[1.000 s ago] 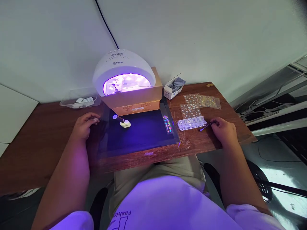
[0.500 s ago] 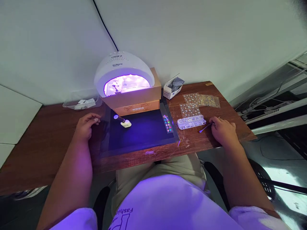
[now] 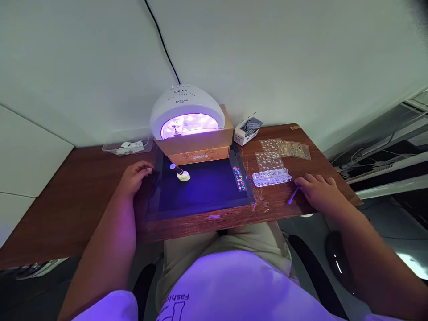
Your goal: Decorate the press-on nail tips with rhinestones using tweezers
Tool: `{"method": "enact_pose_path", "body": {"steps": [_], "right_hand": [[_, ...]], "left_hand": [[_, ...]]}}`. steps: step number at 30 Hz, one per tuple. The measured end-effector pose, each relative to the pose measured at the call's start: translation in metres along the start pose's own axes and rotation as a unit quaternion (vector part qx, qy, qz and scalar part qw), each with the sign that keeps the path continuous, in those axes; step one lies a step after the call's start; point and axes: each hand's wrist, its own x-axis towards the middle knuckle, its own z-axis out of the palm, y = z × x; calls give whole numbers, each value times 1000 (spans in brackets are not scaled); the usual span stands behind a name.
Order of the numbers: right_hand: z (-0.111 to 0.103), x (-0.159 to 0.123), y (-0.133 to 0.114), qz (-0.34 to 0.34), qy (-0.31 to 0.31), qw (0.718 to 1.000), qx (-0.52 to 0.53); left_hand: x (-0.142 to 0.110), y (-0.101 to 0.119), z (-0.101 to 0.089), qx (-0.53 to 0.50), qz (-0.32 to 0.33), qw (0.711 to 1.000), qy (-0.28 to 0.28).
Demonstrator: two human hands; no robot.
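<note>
My right hand [image 3: 317, 189] rests on the table at the right. Its thumb and forefinger close on a thin stick tool [image 3: 293, 195], whose flared tip glows violet and points toward the front edge. Just left of that hand lies a long clear case [image 3: 272, 177] of small shiny pieces. My left hand [image 3: 135, 176] lies beside the black mat [image 3: 207, 196], fingers curled and thumb against them; I cannot see whether anything is in them. On the mat, a pale bottle with a dark cap [image 3: 183, 175] lies on its side, and a strip of coloured stars [image 3: 239, 179] is at the right.
A lit white nail lamp [image 3: 187, 100] with a small object inside stands on a cardboard box [image 3: 200, 146]. Behind my left hand is a clear tray [image 3: 110, 145] with white pieces. A box of packets [image 3: 247, 130] and patterned sticker sheets [image 3: 269, 160] are at the back right.
The view has shifted, so the things on the table appear lower and further right. My right hand has turned the stick tool to a steeper angle. The left hand stays beside the mat.
</note>
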Motion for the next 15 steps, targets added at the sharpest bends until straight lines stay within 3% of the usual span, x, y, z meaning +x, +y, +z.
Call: {"method": "enact_pose_path", "body": {"steps": [4, 9, 15], "right_hand": [[1, 2, 8, -40, 4, 999, -15], [0, 4, 15, -91, 6, 996, -17], [-5, 9, 16, -120, 19, 992, 32]], "left_hand": [[-4, 3, 2, 19, 10, 1000, 18], [-10, 7, 5, 53, 14, 994, 94], [-12, 11, 6, 78, 6, 987, 141]]}}
